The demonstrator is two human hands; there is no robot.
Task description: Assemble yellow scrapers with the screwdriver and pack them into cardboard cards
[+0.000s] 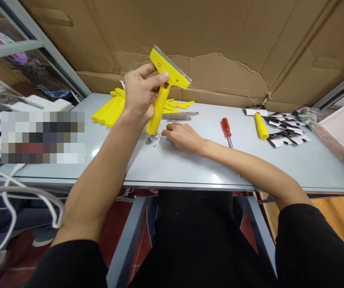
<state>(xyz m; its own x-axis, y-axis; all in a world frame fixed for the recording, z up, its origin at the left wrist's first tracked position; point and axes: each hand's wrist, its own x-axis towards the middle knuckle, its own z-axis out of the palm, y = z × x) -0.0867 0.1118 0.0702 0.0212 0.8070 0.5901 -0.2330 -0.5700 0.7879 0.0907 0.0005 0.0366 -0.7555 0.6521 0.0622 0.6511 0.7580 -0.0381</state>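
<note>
My left hand [138, 94] is closed around a yellow scraper [169, 71], raised above the table with its metal blade edge up and its handle pointing down. Two small screw spots show on the scraper's head. My right hand [184, 138] rests low on the table beside a small pile of screws [150, 139]. Its fingers are curled together at the pile's right edge, and whatever they may hold is hidden. Behind the hands lie yellow scraper handles [111, 110], flat yellow pieces [184, 105] and thin metal strips [180, 116].
A red-handled screwdriver [226, 129] lies near my right forearm. Farther right are another yellow scraper [261, 126] and black-and-white cards [280, 139]. White cables [12, 200] hang at the left. Cardboard [220, 36] walls the back of the grey table [280, 170].
</note>
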